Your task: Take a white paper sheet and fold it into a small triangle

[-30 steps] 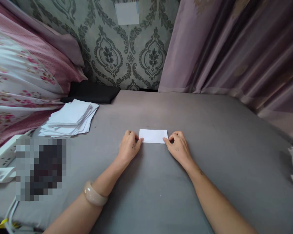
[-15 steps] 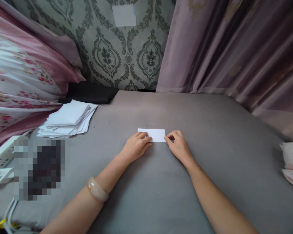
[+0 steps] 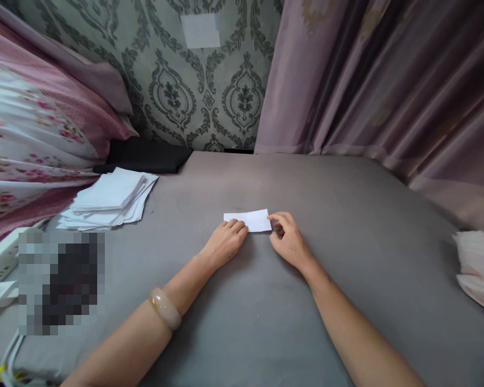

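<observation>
— Folded white paper slip (image 3: pixel 250 220) lies flat on the grey cloth-covered surface (image 3: pixel 347 226), near its middle, straight ahead of me. What do you make of the hands?

— From my seat, the left hand (image 3: pixel 225 243) lies palm down with its fingers (image 3: pixel 239 226) loosely together, the tips resting on the slip's near left corner. It presses rather than grips. A pale stone bangle (image 3: pixel 165 307) sits on that wrist.

— And the right?

— The right hand (image 3: pixel 287 241) is curled, thumb and forefinger drawn narrow at the slip's right edge. I cannot tell whether they truly pinch the paper or only touch it.

— Anything else nearby?

— A loose stack of white paper sheets (image 3: pixel 111 199) rests well apart at the far left, beside a black folded cloth (image 3: pixel 145 155). Mauve curtains (image 3: pixel 387 86) hang along the right, and floral pink bedding (image 3: pixel 32 129) is heaped on the left.
</observation>
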A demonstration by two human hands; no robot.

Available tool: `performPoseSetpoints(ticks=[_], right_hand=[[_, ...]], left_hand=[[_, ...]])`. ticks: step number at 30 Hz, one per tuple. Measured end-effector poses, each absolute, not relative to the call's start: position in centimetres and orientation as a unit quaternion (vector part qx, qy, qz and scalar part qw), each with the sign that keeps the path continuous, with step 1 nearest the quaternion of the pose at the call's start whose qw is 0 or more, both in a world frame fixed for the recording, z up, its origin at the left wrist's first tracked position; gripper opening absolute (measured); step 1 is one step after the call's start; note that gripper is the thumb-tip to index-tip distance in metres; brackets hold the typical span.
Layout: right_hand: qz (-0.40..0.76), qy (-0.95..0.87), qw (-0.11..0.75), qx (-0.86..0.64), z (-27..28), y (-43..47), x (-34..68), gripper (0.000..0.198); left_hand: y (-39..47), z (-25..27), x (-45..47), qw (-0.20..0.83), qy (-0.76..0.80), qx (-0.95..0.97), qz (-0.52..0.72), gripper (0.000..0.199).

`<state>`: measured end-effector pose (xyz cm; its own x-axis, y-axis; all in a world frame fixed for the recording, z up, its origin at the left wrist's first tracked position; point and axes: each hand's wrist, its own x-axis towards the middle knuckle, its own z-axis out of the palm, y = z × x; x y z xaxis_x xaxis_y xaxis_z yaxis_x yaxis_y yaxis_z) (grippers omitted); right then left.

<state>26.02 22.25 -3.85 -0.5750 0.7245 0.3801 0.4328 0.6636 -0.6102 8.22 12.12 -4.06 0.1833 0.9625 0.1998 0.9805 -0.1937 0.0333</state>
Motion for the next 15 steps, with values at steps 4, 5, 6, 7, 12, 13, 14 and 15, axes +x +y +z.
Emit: performPoseSetpoints(ticks=[4,5,6,7,12,13,14,15], right_hand=[[0.172,-0.897,0.281,-0.295,-3.9,21.8,26.0,0.030],[0.157,-0.900,0.279,-0.295,-3.9,21.8,25.9,0.025],[0.143,-0.902,0.279,-0.295,-3.8,21.8,25.9,0.023],[0.127,-0.905,0.281,-0.293,-3.7,21.8,25.8,0.024],[0.060,-0.922,0.295,-0.244,-2.1,20.5,25.8,0.028],[0.059,-0.918,0.311,-0.240,-1.7,20.1,25.9,0.027],[0.063,-0.907,0.337,-0.243,-1.4,19.8,26.0,0.024],[0.073,-0.889,0.374,-0.254,-1.1,19.5,26.1,0.022]], left_hand=[[12.2,-4.4,8.2,0.038,-0.638,-0.760,-0.115,0.030],[12.3,-4.4,8.2,0.036,-0.639,-0.758,-0.127,0.031],[12.3,-4.5,8.2,0.034,-0.638,-0.756,-0.144,0.032],[12.3,-4.5,8.2,0.032,-0.636,-0.753,-0.165,0.032],[11.8,-3.8,8.3,-0.028,-0.619,-0.723,-0.306,0.033],[11.6,-3.6,8.4,-0.057,-0.618,-0.706,-0.341,0.032],[11.4,-3.3,8.6,-0.091,-0.618,-0.680,-0.384,0.031],[11.2,-3.0,8.8,-0.129,-0.616,-0.644,-0.435,0.030]])
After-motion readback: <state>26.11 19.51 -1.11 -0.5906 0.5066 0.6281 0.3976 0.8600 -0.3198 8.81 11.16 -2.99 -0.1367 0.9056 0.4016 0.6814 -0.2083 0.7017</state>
